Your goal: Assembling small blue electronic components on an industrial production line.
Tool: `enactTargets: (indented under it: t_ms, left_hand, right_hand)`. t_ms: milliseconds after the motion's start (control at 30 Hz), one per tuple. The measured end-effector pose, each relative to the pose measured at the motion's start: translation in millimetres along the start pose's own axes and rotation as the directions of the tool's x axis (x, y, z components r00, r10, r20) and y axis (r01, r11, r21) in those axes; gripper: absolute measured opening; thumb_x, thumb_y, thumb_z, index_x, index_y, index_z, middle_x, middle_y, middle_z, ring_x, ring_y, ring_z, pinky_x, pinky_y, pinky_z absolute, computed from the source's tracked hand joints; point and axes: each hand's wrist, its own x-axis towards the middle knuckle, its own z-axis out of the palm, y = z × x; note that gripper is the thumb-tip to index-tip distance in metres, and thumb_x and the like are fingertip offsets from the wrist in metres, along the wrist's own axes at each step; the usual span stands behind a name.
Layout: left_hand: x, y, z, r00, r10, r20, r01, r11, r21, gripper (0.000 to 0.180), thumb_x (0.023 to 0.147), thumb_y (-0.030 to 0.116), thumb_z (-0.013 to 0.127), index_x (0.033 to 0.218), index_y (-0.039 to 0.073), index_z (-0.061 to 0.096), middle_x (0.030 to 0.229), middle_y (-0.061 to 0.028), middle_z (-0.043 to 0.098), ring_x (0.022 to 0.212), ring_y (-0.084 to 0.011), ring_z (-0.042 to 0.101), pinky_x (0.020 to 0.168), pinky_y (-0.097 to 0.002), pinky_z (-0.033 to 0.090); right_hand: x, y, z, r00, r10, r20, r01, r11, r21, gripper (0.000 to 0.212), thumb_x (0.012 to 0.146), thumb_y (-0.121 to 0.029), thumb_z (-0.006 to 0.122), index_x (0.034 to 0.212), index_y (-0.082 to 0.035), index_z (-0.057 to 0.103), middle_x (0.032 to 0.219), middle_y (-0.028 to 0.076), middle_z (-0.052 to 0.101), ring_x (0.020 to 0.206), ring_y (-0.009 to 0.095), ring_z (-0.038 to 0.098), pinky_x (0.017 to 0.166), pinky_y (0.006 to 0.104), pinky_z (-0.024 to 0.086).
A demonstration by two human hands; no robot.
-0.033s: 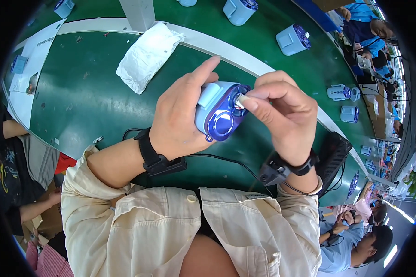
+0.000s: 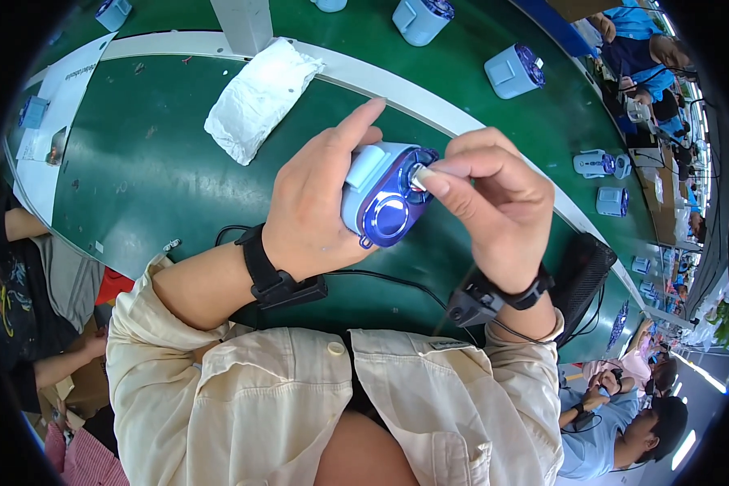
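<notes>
The light-blue device point(image 2: 387, 194) sat in the left hand point(image 2: 309, 198), which curled around its body with one finger stretched out past it, its blue top turned toward the right hand point(image 2: 510, 202); that hand's thumb and finger were closed in a pinch on a small white piece point(image 2: 419, 175) at the device's round recess, though how firmly could not be told. The likeliest trouble was the piece slipping, since only the tips gripped it, or a sideways pull twisting the device in the left palm, as it seemed held above the table point(image 2: 154, 162). The black cable point(image 2: 381, 278) between the wrists could also have snagged. Green table spread beneath both hands, with a crumpled white packet point(image 2: 261, 101) ahead of the left hand and a pale rail point(image 2: 454, 116) beyond; past the right hand, similar devices point(image 2: 510, 73) stood on more green surface, and people point(image 2: 603, 433) were farther off to its right
</notes>
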Motion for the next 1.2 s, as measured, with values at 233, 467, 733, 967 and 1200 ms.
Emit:
enactTargets:
  t_ms: [233,467,733,967,1200]
  left_hand:
    - [1.0,-3.9,-3.4,0.998,0.048,-0.04,-0.048,0.999,0.016,0.087,0.069,0.015,0.083,0.141,-0.001,0.038,0.104,-0.0155,0.064,0.09,-0.0248,0.066,0.08,-0.0322,0.051]
    - [2.5,-7.4,-1.3,0.996,0.048,-0.069,-0.045,0.998,0.046,0.085,0.069,0.016,0.083,0.14,0.0,0.039,0.103,-0.0155,0.064,0.089,-0.0265,0.065,0.079,-0.0333,0.051]
    - [1.9,-7.3,3.3,0.989,0.072,-0.126,-0.078,0.996,-0.046,0.081,0.068,0.014,0.081,0.137,0.0,0.043,0.099,-0.0146,0.064,0.086,-0.029,0.064,0.076,-0.0357,0.052]
    - [0.6,-7.9,-1.9,0.996,-0.006,-0.085,0.002,0.999,-0.048,0.089,0.068,0.008,0.082,0.143,0.003,0.035,0.11,-0.0151,0.063,0.097,-0.0217,0.065,0.085,-0.0313,0.051]
    - [3.6,-10.9,-0.6,0.994,0.087,-0.062,-0.076,0.984,0.162,0.086,0.068,0.011,0.082,0.141,-0.001,0.037,0.106,-0.0164,0.064,0.093,-0.0266,0.066,0.081,-0.0337,0.052]
  right_hand:
    - [-3.3,-3.4,8.9,0.97,-0.242,-0.024,0.228,0.939,-0.257,0.014,0.078,0.006,0.072,0.091,0.003,0.068,0.084,0.008,0.061,0.073,0.015,0.058,0.064,0.0262,0.047]
    - [6.2,-14.1,1.7,0.793,-0.505,0.342,0.584,0.47,-0.661,0.025,0.075,-0.001,0.075,0.099,0.003,0.071,0.082,0.011,0.064,0.066,0.018,0.058,0.06,0.0275,0.046]
    - [5.3,-2.5,-2.8,0.938,-0.323,0.124,0.345,0.906,-0.247,0.027,0.078,0.003,0.073,0.105,0.002,0.071,0.083,0.012,0.066,0.068,0.018,0.06,0.061,0.0269,0.047]
    - [1.3,1.3,8.3,0.913,-0.392,0.115,0.406,0.842,-0.354,0.029,0.077,0.003,0.073,0.106,0.001,0.071,0.082,0.011,0.066,0.065,0.018,0.06,0.057,0.0259,0.047]
    - [4.4,-11.0,4.3,0.911,-0.398,0.109,0.39,0.743,-0.544,0.028,0.074,0.002,0.076,0.101,0.0,0.071,0.078,0.009,0.066,0.059,0.015,0.058,0.052,0.0259,0.046]
